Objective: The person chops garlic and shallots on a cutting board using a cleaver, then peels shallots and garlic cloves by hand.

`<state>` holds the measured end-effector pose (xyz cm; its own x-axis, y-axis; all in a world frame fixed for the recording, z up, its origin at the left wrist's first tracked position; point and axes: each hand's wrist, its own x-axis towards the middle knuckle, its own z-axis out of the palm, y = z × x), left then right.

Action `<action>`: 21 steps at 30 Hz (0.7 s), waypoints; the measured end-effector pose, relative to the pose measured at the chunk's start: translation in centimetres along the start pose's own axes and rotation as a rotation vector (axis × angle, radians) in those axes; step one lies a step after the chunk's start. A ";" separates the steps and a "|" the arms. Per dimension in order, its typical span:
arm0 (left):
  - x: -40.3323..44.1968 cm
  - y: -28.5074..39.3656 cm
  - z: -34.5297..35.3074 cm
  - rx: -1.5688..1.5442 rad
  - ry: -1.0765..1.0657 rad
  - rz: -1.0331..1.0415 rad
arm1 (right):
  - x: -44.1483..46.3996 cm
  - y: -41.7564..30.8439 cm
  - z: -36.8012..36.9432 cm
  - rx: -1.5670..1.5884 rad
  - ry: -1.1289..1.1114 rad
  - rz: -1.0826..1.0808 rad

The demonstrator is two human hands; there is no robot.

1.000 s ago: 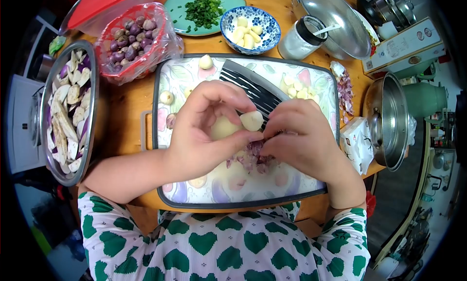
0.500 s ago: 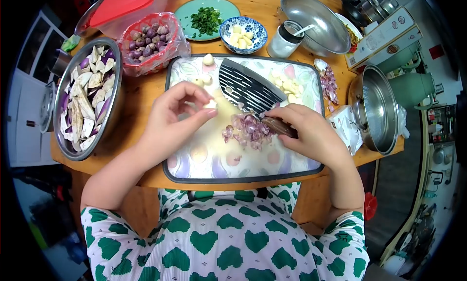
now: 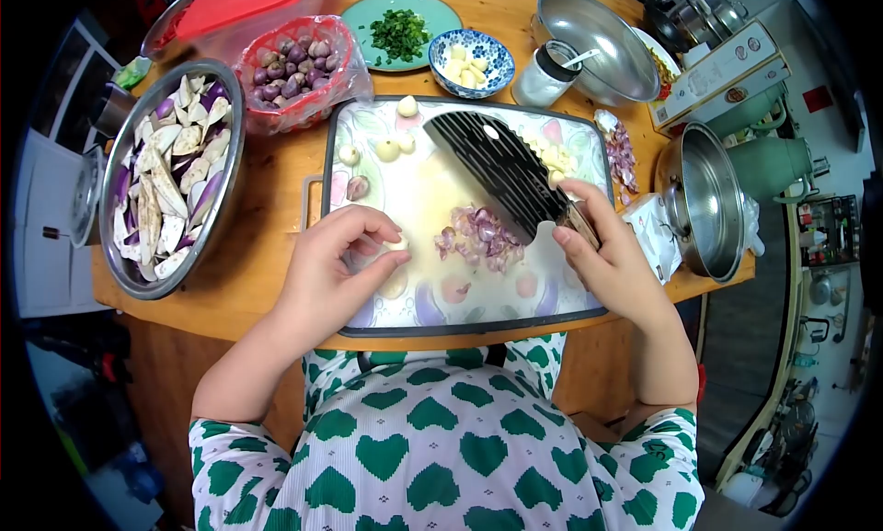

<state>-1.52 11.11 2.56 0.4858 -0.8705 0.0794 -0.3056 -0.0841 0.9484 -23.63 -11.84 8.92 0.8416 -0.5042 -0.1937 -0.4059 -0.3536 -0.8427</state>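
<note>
Four peeled bulbs (image 3: 387, 150) plus one not-yet-peeled bulb (image 3: 357, 188) sit round the board (image 3: 446, 314)'s far-left corner, some cut bits (image 3: 552, 154) are done far-right, left grip (image 3: 342, 255) pinches a piece (image 3: 398, 244) near the left edge, right grip (image 3: 609, 255) wraps the knife (image 3: 497, 168).

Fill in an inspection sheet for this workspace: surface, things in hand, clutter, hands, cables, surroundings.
Surface: brown wooden table, bearing a dark-rimmed, patterned white cutting board.
Job's things: small pale clove; black-bladed metal cleaver with white streaks.
Clutter: purple papery skins loose on the board; oval steel bowl of cut eggplant, left; round green plate of chopped greens, beyond the board.
Hands: left hand pinches the clove; right hand grips the cleaver's handle, blade over the board.
Cables: nothing seen.
Surroundings: oblong white cardboard box, far right; round steel pan nearer.
</note>
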 end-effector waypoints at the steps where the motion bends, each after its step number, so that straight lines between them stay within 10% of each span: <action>1: 0.1 0.2 0.0 0.020 -0.008 -0.006 | 0.1 0.0 -0.3 -0.006 -0.017 0.078; 5: 0.3 0.2 0.1 0.061 -0.034 -0.086 | 0.3 0.1 -1.1 0.293 -0.015 0.191; 14: 0.2 -0.4 1.1 -0.196 0.060 -0.040 | -0.6 2.0 -0.4 -0.099 0.168 -0.080; 21: -1.1 -1.4 1.5 0.406 0.094 0.245 | -1.8 -1.4 0.8 -0.444 0.118 -0.407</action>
<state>-2.83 11.44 0.66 0.4258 -0.8422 0.3308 -0.7063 -0.0808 0.7033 -24.35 -9.82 10.06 0.9254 -0.3346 0.1781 -0.1911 -0.8177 -0.5430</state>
